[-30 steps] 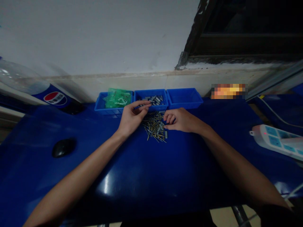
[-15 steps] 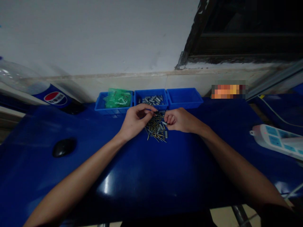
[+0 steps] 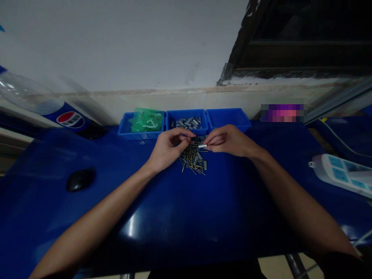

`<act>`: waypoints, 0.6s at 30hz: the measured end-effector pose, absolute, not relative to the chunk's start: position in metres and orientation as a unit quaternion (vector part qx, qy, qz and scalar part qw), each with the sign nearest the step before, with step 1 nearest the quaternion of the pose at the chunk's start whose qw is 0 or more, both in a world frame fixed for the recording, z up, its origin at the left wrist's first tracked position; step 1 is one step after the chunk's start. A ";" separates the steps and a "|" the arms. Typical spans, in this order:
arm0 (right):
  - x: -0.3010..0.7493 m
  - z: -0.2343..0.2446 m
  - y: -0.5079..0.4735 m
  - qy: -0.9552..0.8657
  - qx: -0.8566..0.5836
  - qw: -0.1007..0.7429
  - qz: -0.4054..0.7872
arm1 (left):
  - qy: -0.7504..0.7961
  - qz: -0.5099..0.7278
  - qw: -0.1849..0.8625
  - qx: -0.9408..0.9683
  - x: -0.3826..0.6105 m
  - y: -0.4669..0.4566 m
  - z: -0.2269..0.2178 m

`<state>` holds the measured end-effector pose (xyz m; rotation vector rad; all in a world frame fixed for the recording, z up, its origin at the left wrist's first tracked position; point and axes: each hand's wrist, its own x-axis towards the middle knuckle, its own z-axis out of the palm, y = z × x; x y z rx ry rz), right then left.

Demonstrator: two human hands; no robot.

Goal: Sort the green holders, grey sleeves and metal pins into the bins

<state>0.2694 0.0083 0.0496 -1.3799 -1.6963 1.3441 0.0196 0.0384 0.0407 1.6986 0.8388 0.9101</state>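
Observation:
A heap of small metal pins (image 3: 194, 159) lies on the blue table (image 3: 180, 209) in front of three blue bins. My left hand (image 3: 167, 148) hovers over the heap's left edge with fingertips pinched on something too small to make out. My right hand (image 3: 229, 140) is raised just right of the heap and pinches a small pale cylindrical piece (image 3: 202, 146) that points left toward my left fingertips. The middle bin (image 3: 187, 122) holds small grey metal sleeves. The left bin (image 3: 140, 126) holds a green plastic bag (image 3: 146, 119).
The right blue bin (image 3: 227, 118) looks empty. A black mouse (image 3: 80, 180) lies at the left. A large Pepsi bottle (image 3: 43, 109) lies at the far left by the wall. A white power strip (image 3: 341, 173) and cable sit at the right edge.
My left hand drew back from the middle bin to the heap and pinched shut. My right hand lifted off the heap with a small pale piece between its fingers.

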 end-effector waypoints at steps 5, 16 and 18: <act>0.269 0.051 0.008 -0.613 -0.493 0.333 0.520 | 0.338 0.348 0.516 0.706 0.023 0.034 0.040; 0.266 0.055 0.007 -0.584 -0.474 0.373 0.543 | 0.322 0.355 0.566 0.670 0.025 0.031 0.045; 0.267 0.056 0.007 -0.583 -0.480 0.369 0.542 | 0.323 0.358 0.583 0.655 0.024 0.032 0.045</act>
